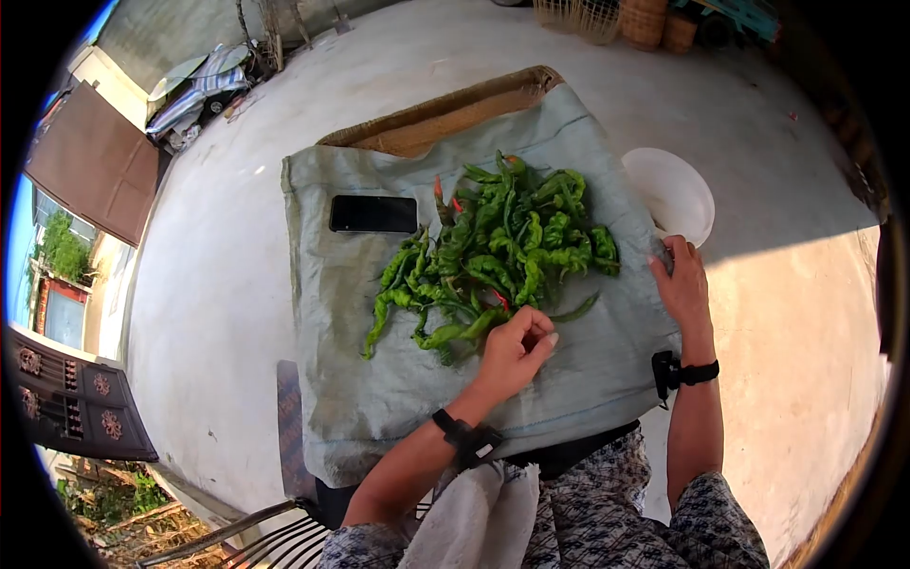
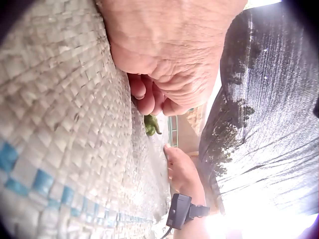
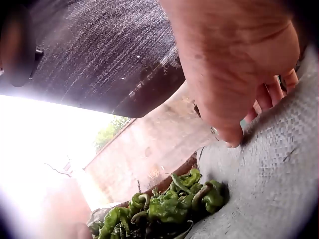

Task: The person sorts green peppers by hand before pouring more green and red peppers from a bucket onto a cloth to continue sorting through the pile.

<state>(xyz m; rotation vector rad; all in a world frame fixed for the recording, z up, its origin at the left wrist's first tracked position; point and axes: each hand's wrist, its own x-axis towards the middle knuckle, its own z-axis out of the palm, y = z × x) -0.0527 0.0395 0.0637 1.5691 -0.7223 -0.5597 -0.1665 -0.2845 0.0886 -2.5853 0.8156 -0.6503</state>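
A heap of twisted green chili peppers (image 1: 512,247), with a few red ones among them, lies on a grey-green woven sack (image 1: 370,379). My left hand (image 1: 518,353) is at the near edge of the heap with its fingers curled. In the left wrist view, a green pepper (image 2: 151,124) shows just past those fingertips, and nothing is seen inside the hand. My right hand (image 1: 682,284) grips the sack's right edge. Its thumb (image 3: 230,135) presses on the woven cloth in the right wrist view, while the fingers go over the edge.
A black phone (image 1: 373,213) lies on the sack, left of the peppers. Under the sack, a brown basket rim (image 1: 445,109) shows at the far side. A white basin (image 1: 671,185) stands on the floor to the right. Wicker baskets (image 1: 645,24) are at the back.
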